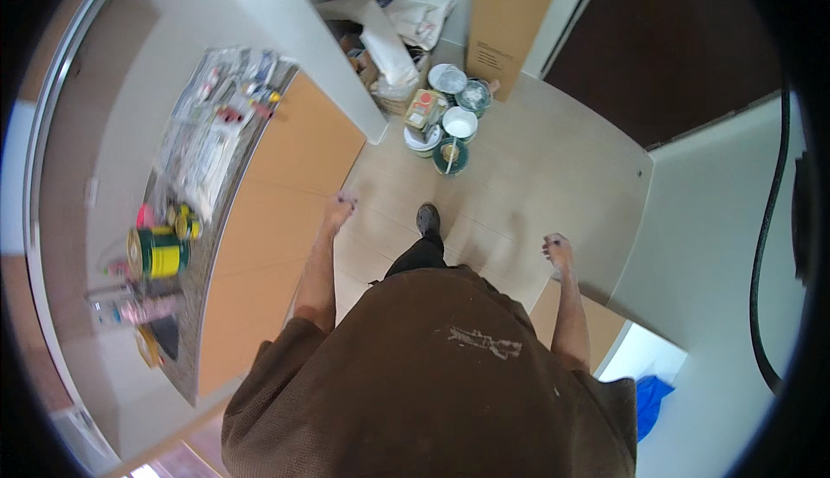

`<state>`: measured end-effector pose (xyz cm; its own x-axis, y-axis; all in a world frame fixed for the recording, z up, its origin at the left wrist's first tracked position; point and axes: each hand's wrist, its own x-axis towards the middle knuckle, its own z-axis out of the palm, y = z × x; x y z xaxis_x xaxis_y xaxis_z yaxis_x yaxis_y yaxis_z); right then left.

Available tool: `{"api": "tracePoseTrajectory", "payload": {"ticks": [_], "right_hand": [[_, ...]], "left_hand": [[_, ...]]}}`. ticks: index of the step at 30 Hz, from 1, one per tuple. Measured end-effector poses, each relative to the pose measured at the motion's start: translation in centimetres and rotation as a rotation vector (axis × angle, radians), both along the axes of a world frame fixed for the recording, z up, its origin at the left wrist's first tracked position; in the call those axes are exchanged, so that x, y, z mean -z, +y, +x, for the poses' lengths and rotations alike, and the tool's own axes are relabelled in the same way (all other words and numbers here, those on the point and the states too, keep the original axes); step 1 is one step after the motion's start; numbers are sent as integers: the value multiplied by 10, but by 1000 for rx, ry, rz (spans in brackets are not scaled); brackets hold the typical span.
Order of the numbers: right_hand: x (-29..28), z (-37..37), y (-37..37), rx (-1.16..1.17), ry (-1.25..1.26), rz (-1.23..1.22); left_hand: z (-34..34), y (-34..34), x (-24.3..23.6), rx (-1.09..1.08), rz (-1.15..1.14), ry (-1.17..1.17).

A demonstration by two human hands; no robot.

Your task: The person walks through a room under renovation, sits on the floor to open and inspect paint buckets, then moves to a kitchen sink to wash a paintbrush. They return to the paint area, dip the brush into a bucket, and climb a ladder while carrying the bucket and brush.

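As buckets (460, 122) stand untouched on the floor (553, 149) ahead, the left hand (342, 207) and right hand (558, 251) hang apart, loosely curled and gripping nothing visible. No handling of the buckets appears under way; what is finished and what remains cannot be told.

From here I count one left hand (342, 207), one right hand (559, 251), one shoe (428, 218), one door (670, 50), at least five buckets (460, 122).

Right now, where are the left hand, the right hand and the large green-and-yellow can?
Left hand (342, 207), head view: middle of the hand.
Right hand (558, 251), head view: middle of the hand.
Large green-and-yellow can (159, 256), head view: side of its body.
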<state>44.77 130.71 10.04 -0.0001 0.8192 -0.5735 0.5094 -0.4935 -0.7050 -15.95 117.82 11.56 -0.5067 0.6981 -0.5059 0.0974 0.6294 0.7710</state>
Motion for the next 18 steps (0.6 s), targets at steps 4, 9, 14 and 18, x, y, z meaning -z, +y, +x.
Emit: {"api": "tracePoseTrajectory", "payload": {"ticks": [4,9,14,18], "right_hand": [[16,-4,9,82,16,-131],[53,14,-17,151,92,-456],[72,77,1,46,-45,-792],[98,120,93,-221,-178,-658]], "left_hand": [[35,42,12,98,-198,-275],[26,46,21,143,-488,-180],[33,80,38,76,-451,-97],[73,129,56,-19,-293,-21]]}}
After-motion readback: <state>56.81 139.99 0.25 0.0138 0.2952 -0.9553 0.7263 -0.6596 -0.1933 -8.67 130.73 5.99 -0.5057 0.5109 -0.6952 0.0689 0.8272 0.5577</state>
